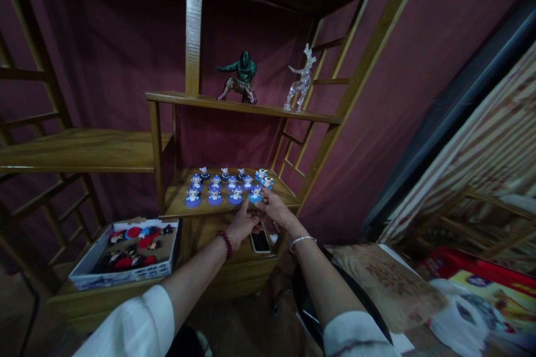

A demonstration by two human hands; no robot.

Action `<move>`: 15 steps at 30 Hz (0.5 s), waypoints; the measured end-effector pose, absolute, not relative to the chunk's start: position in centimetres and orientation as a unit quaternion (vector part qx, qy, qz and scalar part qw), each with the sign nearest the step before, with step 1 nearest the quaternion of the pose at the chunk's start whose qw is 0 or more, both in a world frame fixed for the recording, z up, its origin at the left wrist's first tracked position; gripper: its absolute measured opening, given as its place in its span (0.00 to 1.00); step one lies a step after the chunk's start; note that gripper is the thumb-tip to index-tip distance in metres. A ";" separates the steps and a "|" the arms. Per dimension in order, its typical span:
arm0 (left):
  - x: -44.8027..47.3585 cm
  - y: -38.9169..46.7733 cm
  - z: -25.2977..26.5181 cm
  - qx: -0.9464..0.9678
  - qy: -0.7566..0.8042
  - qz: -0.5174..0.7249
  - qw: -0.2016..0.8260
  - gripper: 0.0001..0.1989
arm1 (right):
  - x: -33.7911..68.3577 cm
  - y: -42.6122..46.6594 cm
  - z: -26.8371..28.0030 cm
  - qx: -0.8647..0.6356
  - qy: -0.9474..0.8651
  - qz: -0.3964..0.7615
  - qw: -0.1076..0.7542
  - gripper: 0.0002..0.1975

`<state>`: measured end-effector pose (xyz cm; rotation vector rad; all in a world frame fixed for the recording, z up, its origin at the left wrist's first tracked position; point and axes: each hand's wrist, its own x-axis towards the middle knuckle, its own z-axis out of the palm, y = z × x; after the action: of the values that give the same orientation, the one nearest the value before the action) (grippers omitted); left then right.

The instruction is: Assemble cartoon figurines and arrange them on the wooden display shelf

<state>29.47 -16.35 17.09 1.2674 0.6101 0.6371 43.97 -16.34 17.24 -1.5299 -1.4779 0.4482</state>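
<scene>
Small cartoon figurines stand in rows on the wooden shelf [178,203]. My right hand [274,209] has its fingertips at the side of a figurine on a light-blue base [255,195], at the right end of the front row. From below, my left hand [243,227] reaches toward the same figurine, its index finger stretched out and its other fingers partly curled; nothing shows in it. Left of that figurine stands a purple-based figurine [235,196]. Behind my right fingers are more blue figurines [266,182]. Whether my left fingertip touches the base is too small to tell.
A phone [261,241] lies below my hands on the lower ledge. At left, an open box [121,278] holds several red and black figurines. The upper shelf [268,109] carries a dark crouching statue [242,78] and a clear deer figure [300,81]. A plastic bag [456,312] lies at right.
</scene>
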 end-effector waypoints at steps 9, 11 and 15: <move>29.4 -16.3 17.2 0.576 0.278 0.286 0.714 0.33 | 43.8 -16.5 17.4 -0.613 -0.613 0.187 0.462 0.20; 29.4 -16.4 17.2 0.577 0.278 0.284 0.713 0.34 | 43.8 -16.5 17.3 -0.615 -0.610 0.185 0.465 0.19; 29.4 -16.4 17.2 0.574 0.280 0.284 0.715 0.36 | 43.8 -16.5 17.3 -0.622 -0.603 0.184 0.465 0.19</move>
<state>29.35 -16.39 17.16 1.2711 0.6210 0.6283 43.75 -16.45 17.32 -1.5275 -1.4800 0.4512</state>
